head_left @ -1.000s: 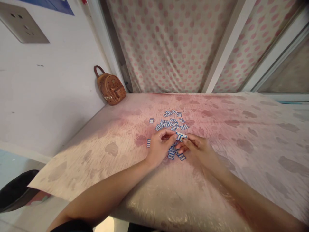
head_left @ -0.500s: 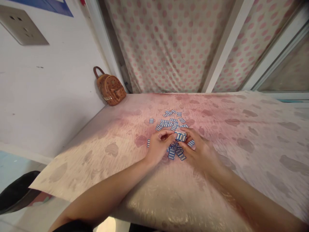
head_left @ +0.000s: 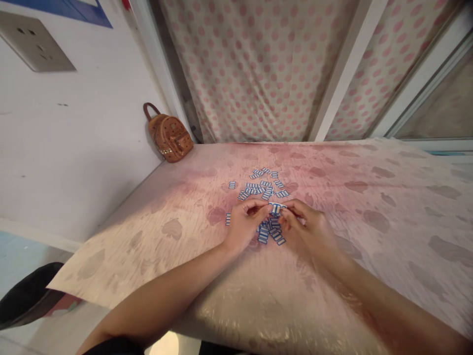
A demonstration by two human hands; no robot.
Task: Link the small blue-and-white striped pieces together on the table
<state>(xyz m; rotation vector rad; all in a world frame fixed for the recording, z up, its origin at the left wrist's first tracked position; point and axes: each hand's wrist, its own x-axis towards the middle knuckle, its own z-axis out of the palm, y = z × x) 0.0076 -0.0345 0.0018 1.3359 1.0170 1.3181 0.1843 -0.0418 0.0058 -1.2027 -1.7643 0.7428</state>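
Between my two hands, just above the table, is a small blue-and-white piece (head_left: 275, 209) with blue-edged pale panels on its side. My left hand (head_left: 244, 221) pinches its left end between thumb and fingertips. At the right end, my right hand (head_left: 309, 224) grips it the same way, fingers closed. Several similar flat striped pieces (head_left: 253, 189) lie scattered beyond my hands. More of them overlap in a small heap (head_left: 274, 231) below the held piece, partly hidden by my hands. A single piece (head_left: 228, 219) lies left of my left hand.
A patterned plastic-covered cloth lies over the table (head_left: 369, 236). At its far left corner a small brown backpack (head_left: 173, 138) leans against the wall. A polka-dot curtain (head_left: 254, 69) hangs behind the far edge. A dark rounded object (head_left: 29, 293) is beyond the left edge.
My right thumb and fingers have moved up and closed in on the right end of the held piece, which now shows less of its panelled side. My left hand stays almost still.
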